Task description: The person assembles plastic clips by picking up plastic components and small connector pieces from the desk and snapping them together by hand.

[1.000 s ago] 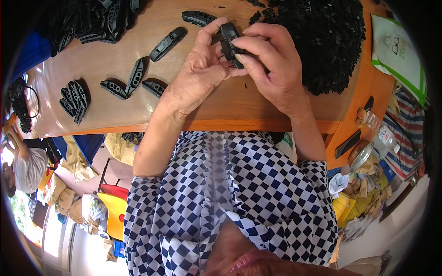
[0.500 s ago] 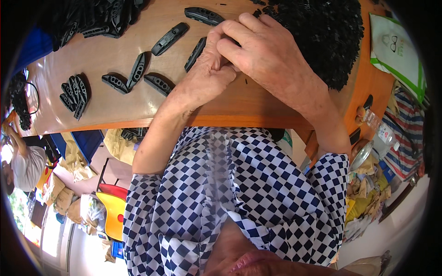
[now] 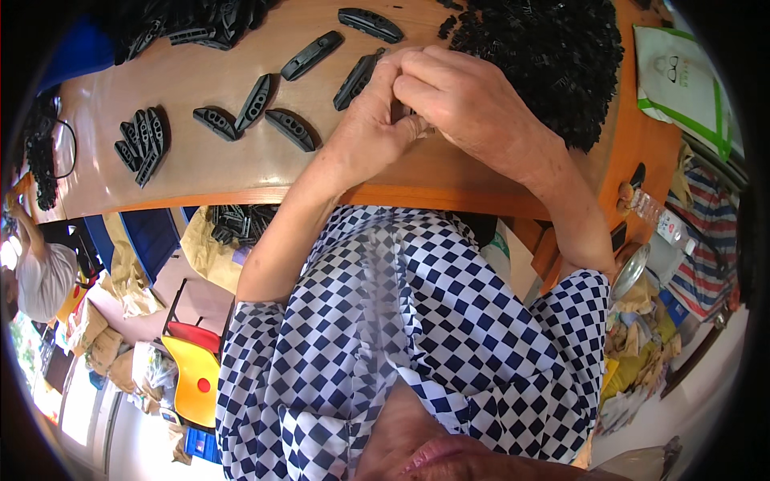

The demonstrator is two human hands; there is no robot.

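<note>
Head view: left hand [image 3: 370,128], right hand [image 3: 469,104] fingers clasped together; held item hidden.

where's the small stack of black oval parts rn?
In the head view the small stack of black oval parts lies on the wooden table at far left, near its front edge, left of three loose oval parts and apart from both hands.

One head-worn fisheye camera looks steeply down, close over the hands, onto the table [image 3: 241,172] and lap.

White-and-green bag [image 3: 682,80] lies at table's [image 3: 241,172] right end.
</note>
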